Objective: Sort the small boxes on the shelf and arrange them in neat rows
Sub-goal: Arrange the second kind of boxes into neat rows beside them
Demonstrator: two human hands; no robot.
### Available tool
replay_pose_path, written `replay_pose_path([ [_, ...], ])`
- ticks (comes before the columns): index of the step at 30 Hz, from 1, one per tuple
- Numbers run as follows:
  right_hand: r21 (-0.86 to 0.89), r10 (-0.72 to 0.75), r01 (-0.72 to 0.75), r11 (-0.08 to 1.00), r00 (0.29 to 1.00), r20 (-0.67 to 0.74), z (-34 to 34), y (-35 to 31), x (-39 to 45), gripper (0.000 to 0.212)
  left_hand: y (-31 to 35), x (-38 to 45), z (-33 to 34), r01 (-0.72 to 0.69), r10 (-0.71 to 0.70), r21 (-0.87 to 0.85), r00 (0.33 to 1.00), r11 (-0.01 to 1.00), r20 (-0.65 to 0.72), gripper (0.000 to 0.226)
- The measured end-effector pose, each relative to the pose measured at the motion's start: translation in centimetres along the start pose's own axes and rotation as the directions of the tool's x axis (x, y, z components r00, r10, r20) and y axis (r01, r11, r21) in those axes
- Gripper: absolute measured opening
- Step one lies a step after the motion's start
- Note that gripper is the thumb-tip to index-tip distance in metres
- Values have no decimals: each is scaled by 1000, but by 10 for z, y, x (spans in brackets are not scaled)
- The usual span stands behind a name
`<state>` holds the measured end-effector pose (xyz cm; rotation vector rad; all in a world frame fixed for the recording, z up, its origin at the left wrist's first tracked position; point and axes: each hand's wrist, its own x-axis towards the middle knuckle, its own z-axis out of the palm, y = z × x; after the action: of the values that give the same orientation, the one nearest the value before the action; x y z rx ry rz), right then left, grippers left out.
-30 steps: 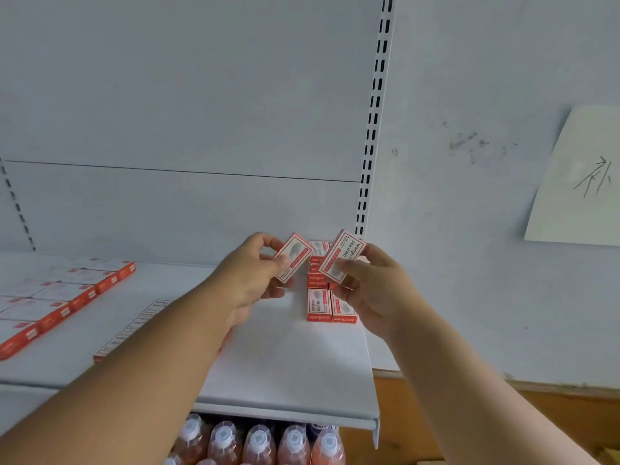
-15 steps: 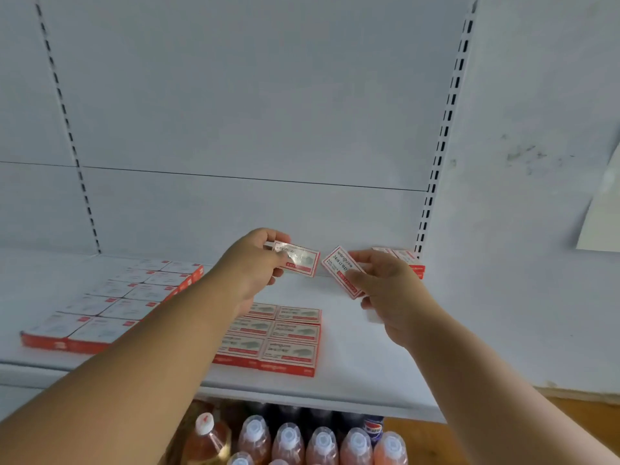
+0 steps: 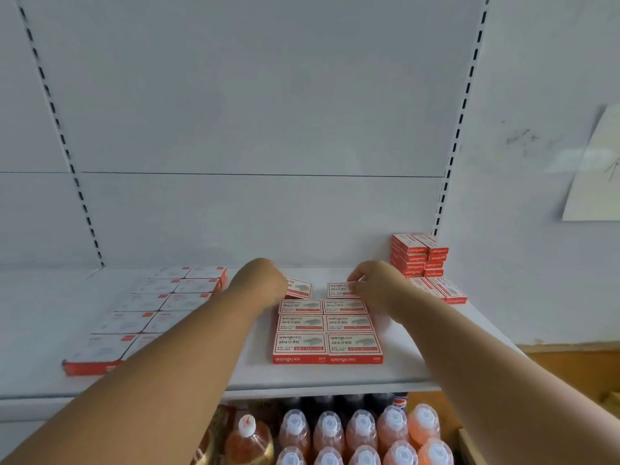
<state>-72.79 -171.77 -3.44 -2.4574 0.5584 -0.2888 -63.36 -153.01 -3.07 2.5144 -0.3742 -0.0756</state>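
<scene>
Small red-and-white staple boxes lie flat on the white shelf (image 3: 396,370). A two-wide block of boxes (image 3: 327,332) sits in the middle. My left hand (image 3: 260,285) grips one box (image 3: 299,288), tilted, just behind the block's left column. My right hand (image 3: 372,283) pinches another box (image 3: 339,289), nearly flat, behind the right column. A stack of boxes (image 3: 417,255) stands at the back right, with two flat boxes (image 3: 441,289) in front of it. Another flat block of boxes (image 3: 157,305) fills the left of the shelf.
The slotted white back panel (image 3: 251,129) rises behind the shelf. Below the shelf's front edge stand several orange drink bottles (image 3: 362,434). A sheet of paper (image 3: 593,169) hangs on the wall at the right.
Both hands have dropped from mid-air down to the shelf, bringing their boxes to the back of the middle block. The camera has swung left and down.
</scene>
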Motion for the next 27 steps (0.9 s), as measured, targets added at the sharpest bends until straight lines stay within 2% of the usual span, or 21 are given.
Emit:
replay_pose_path([
  [4,-144,-29,37,989,998,55,4,-7,-3,16,-2,3,5,-38,30,120,997,992,67,18],
  [9,-144,4,-2,990,1000,19,6,-10,-5,13,-4,8,11,-81,69,159,994,984,79,21],
  [16,-163,15,-14,986,1000,5,10,-15,-6,16,-3,2,12,-210,194,215,976,954,95,20],
  [22,-204,9,-12,979,1000,-13,9,-17,-9,20,0,-1,6,-232,209,236,971,944,120,23],
  [27,-210,-61,27,977,985,-159,-6,-12,-15,29,17,-15,2,-232,266,336,962,913,-60,27],
])
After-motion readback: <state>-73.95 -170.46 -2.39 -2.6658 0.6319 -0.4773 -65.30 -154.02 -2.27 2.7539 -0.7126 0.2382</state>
